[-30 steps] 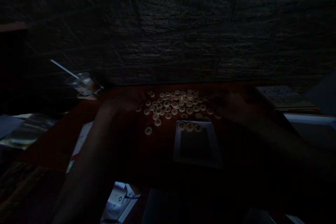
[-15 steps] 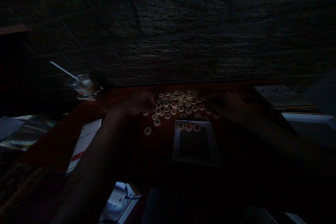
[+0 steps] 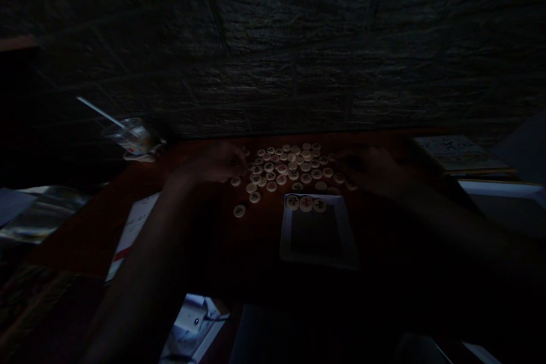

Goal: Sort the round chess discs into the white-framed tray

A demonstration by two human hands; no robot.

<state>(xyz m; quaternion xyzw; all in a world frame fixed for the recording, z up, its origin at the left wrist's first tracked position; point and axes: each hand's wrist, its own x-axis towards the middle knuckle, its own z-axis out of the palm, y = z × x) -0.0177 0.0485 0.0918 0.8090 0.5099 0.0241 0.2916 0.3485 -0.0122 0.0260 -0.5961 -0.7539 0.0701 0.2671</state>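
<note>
Round Chinese chess pieces (image 3: 281,169) with red or black characters lie spread over the dark wooden table, some of them face down. At the left edge of the spread is my left hand (image 3: 224,162), its fingers curled together and pointing down. Whatever they may hold is hidden. A red-marked piece (image 3: 235,181) lies just below that hand. My right hand (image 3: 367,166) is at the right edge, near the outer pieces; its fingers are lost in the dark. Closer to me stands a shallow open box (image 3: 350,247) with three pieces in a row along its far side.
A plastic cup (image 3: 133,137) with a straw stands at the back left. Partly behind my left forearm lies a phone (image 3: 130,239). A flat printed box (image 3: 460,153) and an open white-rimmed tray (image 3: 503,189) sit at the right. A stone wall (image 3: 273,57) rises behind the table.
My left hand has shifted slightly left, uncovering more of the red-marked piece below it. My right hand stays nearly in place. The three pieces in the box have not moved.
</note>
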